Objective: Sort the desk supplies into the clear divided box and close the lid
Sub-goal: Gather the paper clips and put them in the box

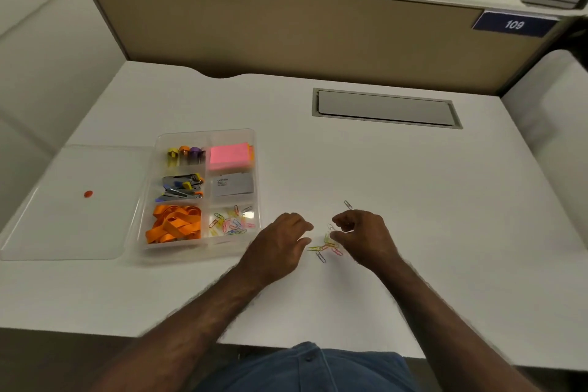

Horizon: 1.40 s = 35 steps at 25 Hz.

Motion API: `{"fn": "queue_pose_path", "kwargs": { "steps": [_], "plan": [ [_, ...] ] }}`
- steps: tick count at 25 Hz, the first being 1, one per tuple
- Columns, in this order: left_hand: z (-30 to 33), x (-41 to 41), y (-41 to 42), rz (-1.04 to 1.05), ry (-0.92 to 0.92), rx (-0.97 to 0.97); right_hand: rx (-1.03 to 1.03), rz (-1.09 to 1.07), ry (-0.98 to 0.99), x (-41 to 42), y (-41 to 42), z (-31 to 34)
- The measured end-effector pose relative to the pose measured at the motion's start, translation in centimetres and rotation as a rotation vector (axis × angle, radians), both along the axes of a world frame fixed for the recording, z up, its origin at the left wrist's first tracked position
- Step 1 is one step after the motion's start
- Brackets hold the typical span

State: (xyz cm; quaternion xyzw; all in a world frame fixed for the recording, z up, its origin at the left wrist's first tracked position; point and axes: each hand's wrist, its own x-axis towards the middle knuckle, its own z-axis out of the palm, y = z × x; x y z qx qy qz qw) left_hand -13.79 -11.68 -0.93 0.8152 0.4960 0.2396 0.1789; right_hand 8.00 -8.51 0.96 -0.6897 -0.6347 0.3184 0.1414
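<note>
The clear divided box (203, 250) lies open on the white desk, left of centre. Its compartments hold highlighters (186, 154), pink sticky notes (228, 154), staplers (183, 189), a white card box (234, 188), orange rubber bands (173, 226) and coloured paper clips (232, 221). A small pile of loose paper clips (324, 248) sits on the desk between my hands, with one more clip (347, 204) further back. My left hand (280, 242) rests beside the pile, fingers curled over the desk. My right hand (362, 235) pinches clips at the pile's right side.
The clear lid (63, 200) with an orange dot lies flat to the left of the box. A grey cable hatch (386, 108) is set into the desk at the back right. A tan partition (286, 29) closes the far edge.
</note>
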Motion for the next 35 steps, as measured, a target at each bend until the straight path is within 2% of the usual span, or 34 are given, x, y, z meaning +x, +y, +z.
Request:
{"fn": "queue_pose_path", "kwargs": {
  "steps": [4, 7, 12, 20, 22, 26, 31, 35],
  "plan": [
    [-1.8, 3.4, 0.0, -0.091, 0.113, -0.145, -0.061, -0.039, -0.196, 4.9, -1.8, -1.6],
    [-3.0, 4.8, 0.1, -0.086, 0.215, -0.229, -0.170, -0.047, -0.283, 7.0, -2.7, -2.2],
    [-4.0, 5.7, 0.1, -0.061, 0.189, -0.282, -0.252, 0.033, -0.232, 6.9, -3.6, -3.1],
    [-3.8, 6.3, 0.5, -0.082, 0.147, -0.173, -0.052, 0.167, -0.100, 4.4, -1.9, -2.3],
    [-3.7, 6.1, 0.9, -0.110, 0.169, -0.173, 0.015, 0.251, -0.175, 4.6, -1.7, -2.2],
    [-4.3, 6.0, 0.7, -0.246, 0.307, -0.220, 0.021, 0.409, -0.324, 4.3, -2.9, -3.0],
    [-4.6, 6.0, 0.4, -0.220, 0.280, -0.100, 0.126, 0.392, -0.337, 2.9, -4.4, -3.9],
    [-4.6, 6.2, 0.6, -0.199, 0.317, -0.071, 0.074, 0.362, -0.317, 2.4, -4.1, -3.9]
  ]
}}
